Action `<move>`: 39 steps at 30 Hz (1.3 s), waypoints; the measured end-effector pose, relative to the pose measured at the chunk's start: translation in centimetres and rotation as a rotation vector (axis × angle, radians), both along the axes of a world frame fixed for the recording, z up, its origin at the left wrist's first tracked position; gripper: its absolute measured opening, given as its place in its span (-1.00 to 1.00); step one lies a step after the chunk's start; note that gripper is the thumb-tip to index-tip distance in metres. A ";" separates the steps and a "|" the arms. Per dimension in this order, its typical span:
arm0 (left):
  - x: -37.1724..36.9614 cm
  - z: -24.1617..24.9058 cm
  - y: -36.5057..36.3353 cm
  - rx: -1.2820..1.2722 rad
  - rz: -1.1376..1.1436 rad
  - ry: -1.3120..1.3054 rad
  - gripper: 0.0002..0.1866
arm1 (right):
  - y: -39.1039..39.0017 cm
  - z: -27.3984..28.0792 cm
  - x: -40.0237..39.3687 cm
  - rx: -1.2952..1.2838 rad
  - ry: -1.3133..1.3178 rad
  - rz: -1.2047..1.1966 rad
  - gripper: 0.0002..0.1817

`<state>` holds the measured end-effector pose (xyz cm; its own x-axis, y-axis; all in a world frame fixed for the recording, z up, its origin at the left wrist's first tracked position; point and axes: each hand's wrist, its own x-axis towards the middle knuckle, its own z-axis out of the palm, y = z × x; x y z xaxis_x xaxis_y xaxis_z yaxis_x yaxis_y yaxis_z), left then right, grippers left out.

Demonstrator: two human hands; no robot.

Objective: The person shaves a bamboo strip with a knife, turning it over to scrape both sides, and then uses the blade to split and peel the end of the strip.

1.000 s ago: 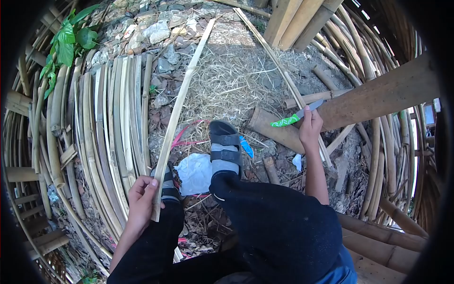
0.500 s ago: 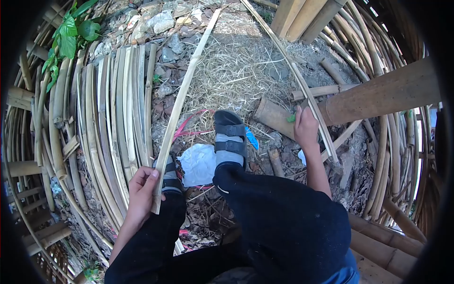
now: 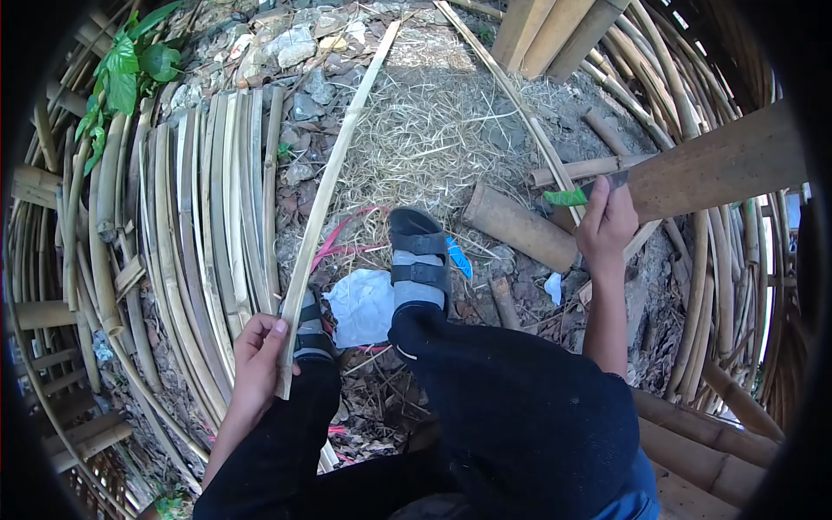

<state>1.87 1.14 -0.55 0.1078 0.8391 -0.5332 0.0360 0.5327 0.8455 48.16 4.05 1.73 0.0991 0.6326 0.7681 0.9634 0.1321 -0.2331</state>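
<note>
A long, pale bamboo strip slants from my left side up toward the straw-covered ground. My left hand grips it near its lower end, the thumb pressed on top. On the right, my right hand is closed around a dark, flat tool with a bright green end; its exact kind is not clear. Just behind that hand runs a second bamboo strip, reaching up to the top edge. Its lower end is partly hidden by the hand and tool.
A row of split bamboo slats lies at left. A thick bamboo pole juts in from the right, near a short bamboo tube. Straw shavings, a crumpled white sheet and pink string lie around my sandalled feet.
My right hand has moved right and turned, showing more of the green-ended tool. The lower stretch of the right-hand strip no longer shows below it. My left hand stays nearly still.
</note>
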 end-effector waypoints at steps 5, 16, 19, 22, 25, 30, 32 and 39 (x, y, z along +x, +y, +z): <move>0.5 0.2 -0.2 -0.009 0.007 0.001 -0.80 | -1.5 -5.9 -0.5 0.060 0.047 -0.148 -0.67; 0.3 0.5 0.3 -0.016 -0.037 0.006 -0.80 | -0.3 -8.0 3.1 -0.163 0.334 -0.193 -0.57; 0.0 0.1 0.0 -0.021 -0.021 0.000 -0.81 | -0.5 -3.9 2.5 -0.003 0.020 -0.145 -0.61; -0.2 0.3 -0.1 -0.050 -0.034 0.018 -0.80 | -2.1 0.5 -1.3 0.167 0.053 -0.209 -0.62; 0.1 0.5 -0.1 -0.064 -0.032 0.022 -0.81 | -2.6 -6.4 -0.3 -0.100 -0.060 -0.166 -0.78; -0.5 0.0 -0.6 -0.050 -0.045 0.013 -0.86 | -2.9 -7.5 0.0 -0.127 -0.086 -0.127 -0.76; 0.0 0.4 0.2 -0.034 0.014 -0.042 -0.81 | -2.1 -6.1 -0.2 -0.089 0.452 -0.078 -0.72; -1.1 0.4 0.2 -0.145 -0.104 -0.094 -0.62 | 1.2 -6.5 -3.0 -0.142 2.195 0.587 -0.62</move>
